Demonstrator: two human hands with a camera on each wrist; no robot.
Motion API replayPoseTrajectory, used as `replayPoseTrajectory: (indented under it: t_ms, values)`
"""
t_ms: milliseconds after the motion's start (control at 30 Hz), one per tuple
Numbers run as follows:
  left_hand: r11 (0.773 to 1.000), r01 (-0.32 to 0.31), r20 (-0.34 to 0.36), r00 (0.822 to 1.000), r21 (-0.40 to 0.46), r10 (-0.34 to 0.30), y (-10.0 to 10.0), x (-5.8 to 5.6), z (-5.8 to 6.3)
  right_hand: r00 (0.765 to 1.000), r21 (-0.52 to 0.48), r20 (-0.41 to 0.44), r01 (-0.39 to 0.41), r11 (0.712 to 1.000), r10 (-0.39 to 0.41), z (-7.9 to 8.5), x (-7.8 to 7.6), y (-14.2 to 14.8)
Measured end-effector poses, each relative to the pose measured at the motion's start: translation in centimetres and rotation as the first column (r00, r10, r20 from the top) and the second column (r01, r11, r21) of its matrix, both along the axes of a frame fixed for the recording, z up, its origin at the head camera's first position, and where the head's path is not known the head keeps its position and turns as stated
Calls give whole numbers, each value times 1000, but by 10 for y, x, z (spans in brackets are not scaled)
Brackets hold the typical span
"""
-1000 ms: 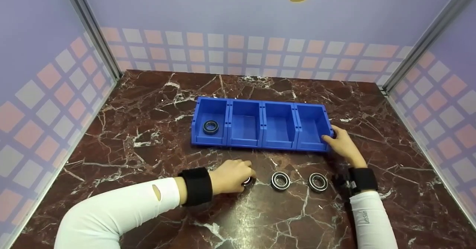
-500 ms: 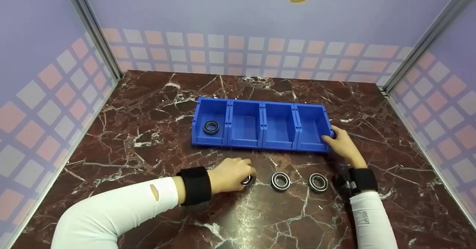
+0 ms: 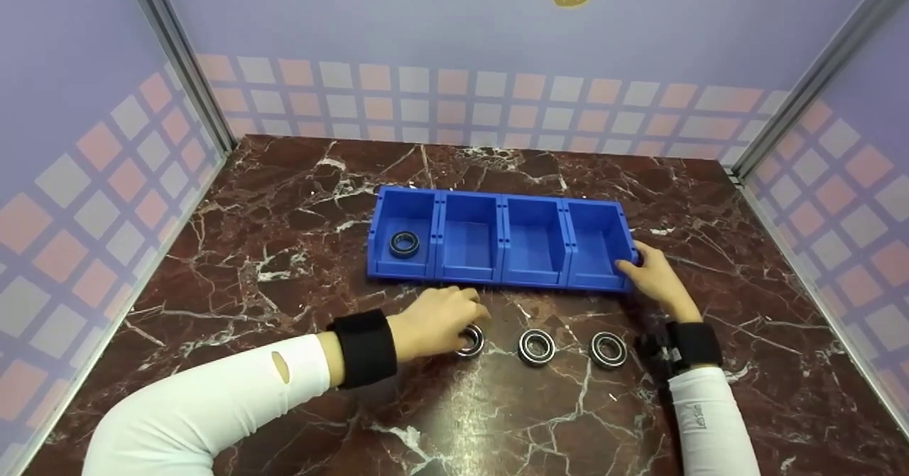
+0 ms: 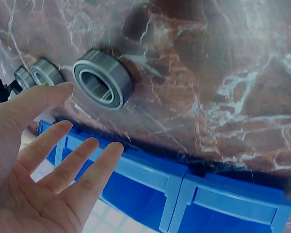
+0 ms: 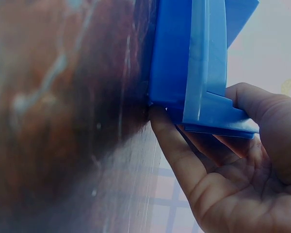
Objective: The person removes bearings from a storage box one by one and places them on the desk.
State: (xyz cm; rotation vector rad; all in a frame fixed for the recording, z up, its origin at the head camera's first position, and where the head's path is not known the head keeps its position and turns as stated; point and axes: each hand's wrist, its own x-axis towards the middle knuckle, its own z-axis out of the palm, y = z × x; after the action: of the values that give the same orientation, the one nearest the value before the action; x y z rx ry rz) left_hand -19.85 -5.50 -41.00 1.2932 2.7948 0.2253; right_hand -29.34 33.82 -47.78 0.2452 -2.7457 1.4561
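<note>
My left hand (image 3: 439,323) hovers at a metal ball bearing (image 3: 479,337) on the table. In the left wrist view its fingers are spread, and a gap shows between them and this bearing (image 4: 125,86). My right hand (image 3: 659,278) grips the right end of a blue row of joined bins (image 3: 465,275). The right wrist view has the thumb over the bin's edge and the fingers against its outer side and underneath. One bearing (image 3: 404,254) lies in the leftmost bin. The other bins hold nothing visible.
Two more bearings lie in line to the right, a middle one (image 3: 524,352) and a right one (image 3: 596,354). The dark marbled table (image 3: 319,419) is enclosed by lilac panels (image 3: 454,28) at the back and both sides.
My left hand has drawn slightly back and away from the bearing, which now shows more; the fingers have come off it. The right hand and bins stay put.
</note>
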Motion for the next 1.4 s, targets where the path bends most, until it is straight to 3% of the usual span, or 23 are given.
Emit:
replayPoseTrajectory:
  t_ms: [233,667,1400]
  values:
    - [999,-49,14,999,6,49,-3,-3,10,1000,-13,6,-3,1000,3,1,1,1]
    - [985,-132,28,991,110,130,-16,-14,28,1000,8,12,3,1000,-3,4,4,-1]
    - [959,-215,-33,974,186,224,-39,-30,28,1000,-17,22,-4,1000,5,4,5,-1]
